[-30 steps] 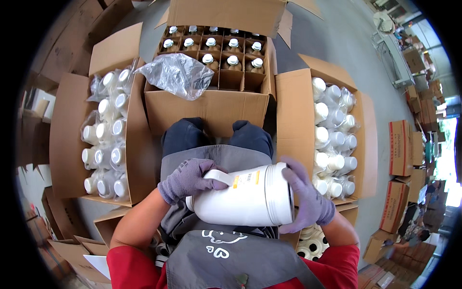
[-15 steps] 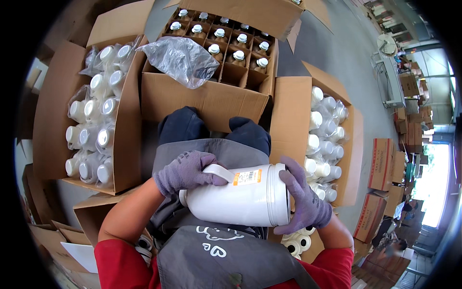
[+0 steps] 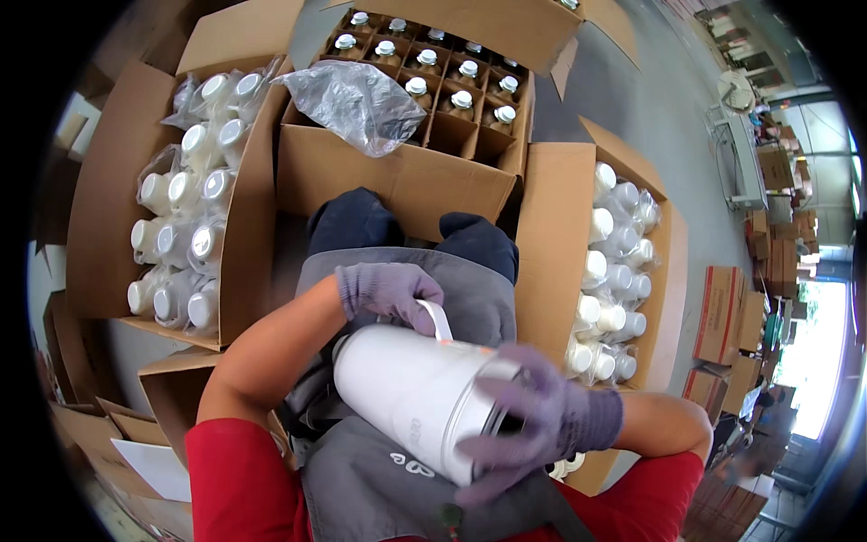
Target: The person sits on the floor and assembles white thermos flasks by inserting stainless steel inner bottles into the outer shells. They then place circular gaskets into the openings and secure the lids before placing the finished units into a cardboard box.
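Observation:
A large white jug with a loop handle (image 3: 402, 384) lies tilted across my lap, its narrower end up and left, its wide end down and right. My left hand (image 3: 393, 294), in a purple-grey glove, is closed around the handle. At the wide end, over a dark opening, my right hand (image 3: 533, 415) has its gloved fingers spread apart and slightly blurred. Whether those fingertips touch the rim, I cannot tell. Only a sliver of the jug's orange-edged label shows beside the handle.
A divided carton (image 3: 397, 185) ahead holds white-capped bottles, with a clear plastic bag (image 3: 357, 104) on top. Open cartons of plastic-wrapped white-lidded containers stand at left (image 3: 248, 226) and right (image 3: 551, 226). Closed boxes (image 3: 718, 312) are stacked farther right.
The jug has turned so its wide end points lower and its label has rolled mostly out of sight. My right hand has moved from gripping its end to spread fingers, lower down.

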Demonstrator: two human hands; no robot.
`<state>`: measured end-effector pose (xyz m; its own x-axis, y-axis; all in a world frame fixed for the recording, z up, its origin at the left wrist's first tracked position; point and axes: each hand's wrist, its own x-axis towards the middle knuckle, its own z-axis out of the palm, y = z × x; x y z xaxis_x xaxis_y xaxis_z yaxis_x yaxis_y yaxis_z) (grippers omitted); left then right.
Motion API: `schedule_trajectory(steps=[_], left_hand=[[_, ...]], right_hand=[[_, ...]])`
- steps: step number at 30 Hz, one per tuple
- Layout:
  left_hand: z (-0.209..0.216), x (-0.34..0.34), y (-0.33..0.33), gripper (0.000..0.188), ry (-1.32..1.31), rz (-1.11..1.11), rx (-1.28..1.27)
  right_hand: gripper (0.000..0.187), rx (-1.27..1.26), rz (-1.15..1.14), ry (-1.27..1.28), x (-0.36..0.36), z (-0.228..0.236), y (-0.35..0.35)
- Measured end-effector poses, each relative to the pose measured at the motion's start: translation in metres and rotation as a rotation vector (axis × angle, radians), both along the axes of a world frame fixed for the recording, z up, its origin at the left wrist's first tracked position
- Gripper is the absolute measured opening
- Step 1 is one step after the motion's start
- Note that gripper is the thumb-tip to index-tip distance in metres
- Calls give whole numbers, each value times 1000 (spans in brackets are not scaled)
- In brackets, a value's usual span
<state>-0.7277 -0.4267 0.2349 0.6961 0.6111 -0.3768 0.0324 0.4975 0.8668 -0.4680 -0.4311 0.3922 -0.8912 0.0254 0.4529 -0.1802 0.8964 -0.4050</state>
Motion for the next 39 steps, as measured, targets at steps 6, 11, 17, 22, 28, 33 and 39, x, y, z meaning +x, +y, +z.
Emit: schedule_trajectory(steps=[6, 11, 17, 22, 28, 33, 39], left_hand=[[31, -20, -46, 32, 223, 313, 211], [32, -24, -67, 37, 159, 534, 162], [46, -20, -76, 39, 198, 525, 150], [49, -20, -77, 40, 185, 515, 135], [90, 43, -126, 34, 567, 595, 837], [71, 19, -106, 38, 158, 608, 933], [79, 52, -121, 35, 480, 499, 1208]], right_hand=[[59, -1805, -226, -1377, 114, -7, 51], [68, -599, -345, -455, 85, 17, 55], [85, -1460, -525, -960, 89, 29, 65], [83, 3, -162, -516, 34, 33, 45], [68, -724, -644, -234, -5, -43, 22], [60, -412, -492, -154, 15, -32, 14], [55, -1369, -698, -380, -25, -63, 49]])
